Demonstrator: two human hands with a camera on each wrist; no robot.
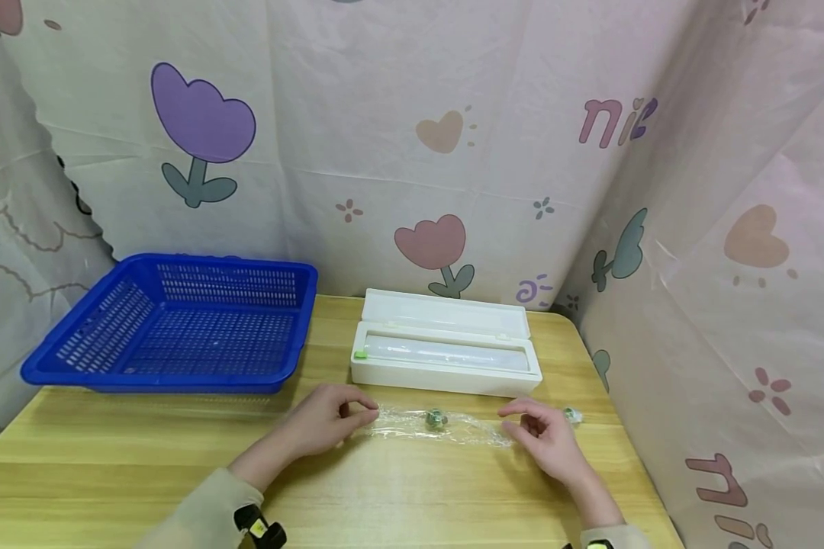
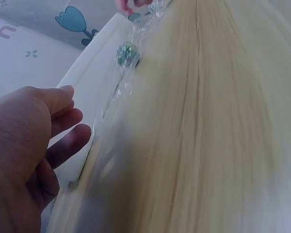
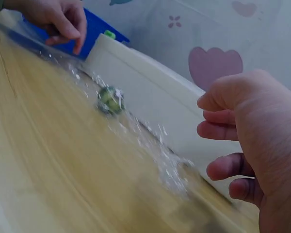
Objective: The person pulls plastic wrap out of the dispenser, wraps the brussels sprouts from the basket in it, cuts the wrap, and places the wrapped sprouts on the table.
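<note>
A strip of clear plastic wrap (image 1: 463, 428) lies along the wooden table, with a small round green thing (image 1: 436, 418) wrapped in its middle. Both twisted ends stretch out sideways. My left hand (image 1: 326, 421) is at the strip's left end, fingertips right beside the film and the thumb apart from the fingers. At the other end, my right hand (image 1: 545, 438) hovers with loosely bent fingers; in the right wrist view a gap shows between its fingertips and the film (image 3: 172, 172). Nothing shows between the fingers of either hand.
Behind the strip stands a white plastic wrap dispenser (image 1: 446, 381), lid raised, roll inside, green slider (image 1: 360, 355) at its left. A second small wrapped green piece (image 1: 573, 415) lies beyond my right hand. A blue basket (image 1: 295, 343) stands at the back left, before a patterned curtain (image 1: 357, 137).
</note>
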